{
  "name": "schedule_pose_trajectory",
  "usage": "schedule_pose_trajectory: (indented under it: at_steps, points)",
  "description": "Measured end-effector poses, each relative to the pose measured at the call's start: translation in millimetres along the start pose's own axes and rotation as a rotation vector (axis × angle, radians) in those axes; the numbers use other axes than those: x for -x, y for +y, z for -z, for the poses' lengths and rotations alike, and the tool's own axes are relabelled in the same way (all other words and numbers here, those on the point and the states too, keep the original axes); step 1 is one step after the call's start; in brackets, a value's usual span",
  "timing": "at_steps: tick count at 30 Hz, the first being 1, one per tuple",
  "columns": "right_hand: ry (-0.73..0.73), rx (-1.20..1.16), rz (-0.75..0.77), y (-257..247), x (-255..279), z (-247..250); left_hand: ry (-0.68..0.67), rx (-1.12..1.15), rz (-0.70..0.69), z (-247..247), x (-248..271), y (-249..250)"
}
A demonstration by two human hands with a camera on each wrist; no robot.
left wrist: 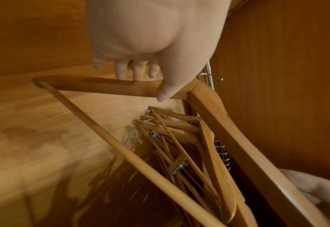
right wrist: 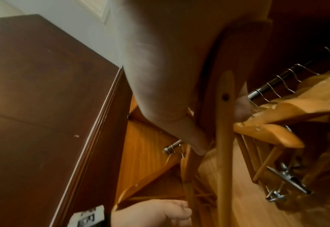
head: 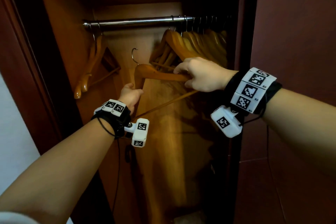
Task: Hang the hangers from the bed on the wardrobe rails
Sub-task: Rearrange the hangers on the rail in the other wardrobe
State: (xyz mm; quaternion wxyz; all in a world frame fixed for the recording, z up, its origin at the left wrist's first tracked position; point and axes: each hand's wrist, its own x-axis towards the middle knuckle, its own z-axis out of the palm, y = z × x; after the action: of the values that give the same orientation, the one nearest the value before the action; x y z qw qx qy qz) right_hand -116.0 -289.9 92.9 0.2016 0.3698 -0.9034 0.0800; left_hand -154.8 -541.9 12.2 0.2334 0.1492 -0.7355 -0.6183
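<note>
A wooden hanger (head: 160, 76) with a metal hook (head: 134, 54) is held tilted below the steel wardrobe rail (head: 138, 22), its hook free of the rail. My left hand (head: 131, 90) grips its left arm, with fingers over the top and the thumb underneath (left wrist: 142, 86). My right hand (head: 183, 76) grips the right arm near its end (right wrist: 218, 130). Several wooden hangers (head: 200, 45) hang bunched at the rail's right end, and two more (head: 94, 60) hang at the left end.
The wardrobe's wooden back panel (head: 163, 132) is lit from the front. A dark door (head: 27, 60) stands open on the left and a dark side panel (head: 291, 42) closes the right. The rail's middle stretch between the hanger groups is bare. Clip hangers (right wrist: 284, 176) hang among the right bunch.
</note>
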Motion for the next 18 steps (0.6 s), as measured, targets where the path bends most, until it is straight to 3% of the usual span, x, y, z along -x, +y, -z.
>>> schedule_pose_trajectory:
  at_steps: [7, 12, 18]
  points:
    - [0.041, 0.026, 0.045, 4, -8, 1, -0.002, -0.075, -0.055, 12, -9, -3]
    - [0.185, 0.167, 0.018, 7, -26, -2, -0.038, -0.127, -0.059, 31, -13, -10]
    - [0.399, 0.186, 0.000, 4, -59, -15, -0.122, 0.029, -0.088, 58, -3, -7]
